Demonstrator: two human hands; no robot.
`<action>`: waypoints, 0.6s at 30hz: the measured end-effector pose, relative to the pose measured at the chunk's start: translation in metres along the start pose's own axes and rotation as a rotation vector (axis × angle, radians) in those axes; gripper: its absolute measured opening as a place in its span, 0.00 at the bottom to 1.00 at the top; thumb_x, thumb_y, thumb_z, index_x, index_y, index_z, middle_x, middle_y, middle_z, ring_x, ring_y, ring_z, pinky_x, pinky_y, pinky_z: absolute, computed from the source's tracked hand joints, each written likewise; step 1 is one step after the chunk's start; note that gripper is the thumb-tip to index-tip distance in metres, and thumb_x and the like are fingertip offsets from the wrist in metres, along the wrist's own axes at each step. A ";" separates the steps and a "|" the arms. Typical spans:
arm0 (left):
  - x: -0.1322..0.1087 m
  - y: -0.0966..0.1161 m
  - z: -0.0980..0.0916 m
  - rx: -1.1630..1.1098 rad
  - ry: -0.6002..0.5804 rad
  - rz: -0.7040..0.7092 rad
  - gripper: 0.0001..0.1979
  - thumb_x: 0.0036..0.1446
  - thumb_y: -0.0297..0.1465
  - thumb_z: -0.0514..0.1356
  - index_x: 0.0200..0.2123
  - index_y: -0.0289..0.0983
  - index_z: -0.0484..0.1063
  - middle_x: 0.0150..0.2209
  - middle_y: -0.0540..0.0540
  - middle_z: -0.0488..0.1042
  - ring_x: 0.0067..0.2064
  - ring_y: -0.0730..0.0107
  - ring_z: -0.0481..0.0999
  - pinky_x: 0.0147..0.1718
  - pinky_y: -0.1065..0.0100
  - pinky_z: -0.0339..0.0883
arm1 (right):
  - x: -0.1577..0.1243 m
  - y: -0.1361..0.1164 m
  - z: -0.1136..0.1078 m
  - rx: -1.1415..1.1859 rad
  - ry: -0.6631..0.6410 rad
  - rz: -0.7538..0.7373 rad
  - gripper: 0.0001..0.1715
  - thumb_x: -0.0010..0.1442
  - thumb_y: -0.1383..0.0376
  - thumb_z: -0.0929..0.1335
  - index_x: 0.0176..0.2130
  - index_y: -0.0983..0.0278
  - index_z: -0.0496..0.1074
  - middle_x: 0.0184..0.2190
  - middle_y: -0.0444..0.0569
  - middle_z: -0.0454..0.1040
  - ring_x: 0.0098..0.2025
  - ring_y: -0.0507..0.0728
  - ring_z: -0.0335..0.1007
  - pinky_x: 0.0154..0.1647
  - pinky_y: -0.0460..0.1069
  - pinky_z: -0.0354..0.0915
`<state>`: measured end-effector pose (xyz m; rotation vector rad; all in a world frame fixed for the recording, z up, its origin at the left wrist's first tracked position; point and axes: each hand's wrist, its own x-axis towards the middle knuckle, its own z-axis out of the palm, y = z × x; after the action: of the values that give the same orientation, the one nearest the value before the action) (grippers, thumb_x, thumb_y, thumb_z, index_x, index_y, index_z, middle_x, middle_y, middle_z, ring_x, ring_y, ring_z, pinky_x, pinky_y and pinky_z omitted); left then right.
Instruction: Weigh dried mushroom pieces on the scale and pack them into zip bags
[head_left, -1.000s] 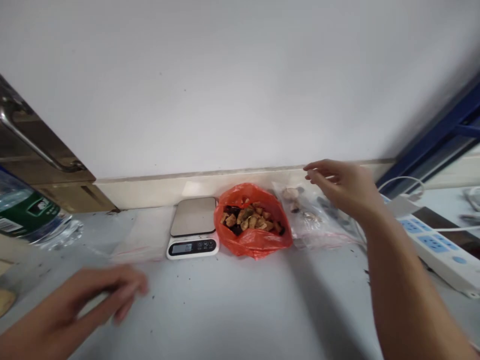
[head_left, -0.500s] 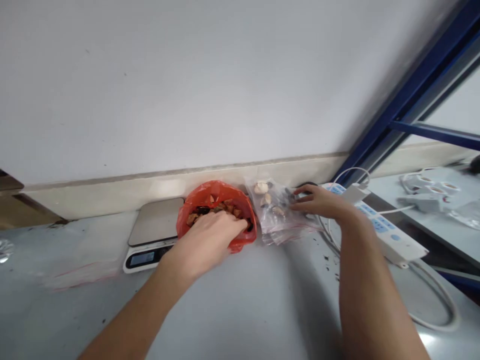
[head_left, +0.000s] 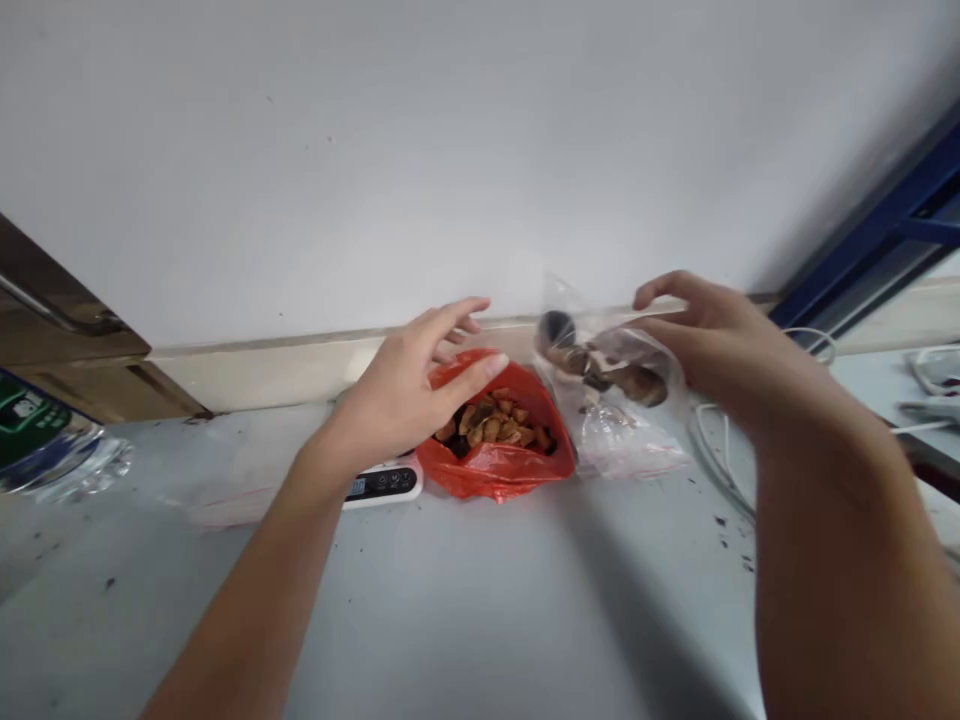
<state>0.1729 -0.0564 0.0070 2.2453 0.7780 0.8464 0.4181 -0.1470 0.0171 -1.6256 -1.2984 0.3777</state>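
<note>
My left hand (head_left: 405, 385) hovers over the left rim of a red plastic bag (head_left: 499, 475), its fingers apart and nothing in them. Inside that bag lie many small brown dried pieces (head_left: 502, 425). To the right, my right hand (head_left: 720, 350) has thumb and fingers at the upper edge of a clear zip bag (head_left: 607, 435), which is lifted partly off the surface. Dark and brown dried chunks (head_left: 637, 382) show through the clear plastic, blurred by motion. The exact grip of the fingertips is smeared.
A white digital scale (head_left: 397, 482) sits left of the red bag, partly under my left arm. Flat clear zip bags (head_left: 232, 507) lie further left, near a plastic bottle (head_left: 52, 440). White cables (head_left: 716, 450) run at the right. A wall (head_left: 450, 150) rises behind.
My left hand has come up out of the red bag and opened. My right hand has taken hold of the clear bag and raised it. The view has shifted left.
</note>
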 end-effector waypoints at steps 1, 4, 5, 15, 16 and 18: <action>0.000 -0.002 -0.002 -0.053 0.019 -0.015 0.28 0.64 0.44 0.63 0.64 0.42 0.68 0.62 0.41 0.73 0.58 0.59 0.76 0.53 0.63 0.73 | -0.001 -0.006 0.011 0.140 -0.087 0.059 0.14 0.49 0.58 0.71 0.33 0.56 0.63 0.19 0.41 0.71 0.19 0.54 0.69 0.20 0.49 0.60; -0.004 -0.005 -0.009 -0.255 -0.010 -0.065 0.25 0.64 0.44 0.63 0.60 0.40 0.69 0.57 0.41 0.77 0.54 0.62 0.79 0.50 0.66 0.75 | -0.002 -0.015 0.043 0.456 -0.290 0.200 0.21 0.42 0.60 0.75 0.33 0.57 0.62 0.21 0.38 0.69 0.20 0.52 0.66 0.21 0.47 0.61; -0.005 -0.007 -0.011 -0.317 -0.017 -0.077 0.21 0.64 0.44 0.63 0.56 0.40 0.71 0.51 0.42 0.80 0.49 0.64 0.82 0.47 0.67 0.76 | -0.001 -0.016 0.052 0.514 -0.335 0.209 0.22 0.41 0.60 0.76 0.32 0.57 0.63 0.22 0.37 0.68 0.21 0.51 0.64 0.21 0.47 0.61; -0.011 -0.033 -0.035 -0.148 0.238 -0.225 0.08 0.63 0.37 0.62 0.37 0.40 0.70 0.24 0.52 0.75 0.24 0.73 0.73 0.24 0.72 0.65 | 0.001 -0.018 0.071 0.580 -0.584 0.373 0.39 0.73 0.44 0.53 0.35 0.62 0.80 0.33 0.55 0.83 0.36 0.59 0.81 0.37 0.53 0.75; -0.011 -0.033 -0.036 -0.111 0.238 -0.234 0.06 0.64 0.36 0.62 0.37 0.40 0.70 0.24 0.53 0.75 0.24 0.73 0.73 0.25 0.72 0.64 | 0.001 -0.017 0.069 0.568 -0.575 0.349 0.39 0.72 0.42 0.54 0.35 0.62 0.81 0.33 0.55 0.83 0.36 0.59 0.81 0.37 0.53 0.76; -0.011 -0.033 -0.036 -0.038 0.254 -0.248 0.04 0.64 0.33 0.60 0.37 0.40 0.69 0.23 0.53 0.74 0.23 0.73 0.70 0.24 0.71 0.63 | 0.001 -0.013 0.067 0.516 -0.573 0.273 0.34 0.65 0.38 0.64 0.32 0.62 0.82 0.32 0.54 0.84 0.35 0.59 0.81 0.38 0.53 0.77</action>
<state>0.1298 -0.0314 0.0018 1.9788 1.1210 1.0254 0.3618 -0.1139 -0.0028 -1.2836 -1.2357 1.3077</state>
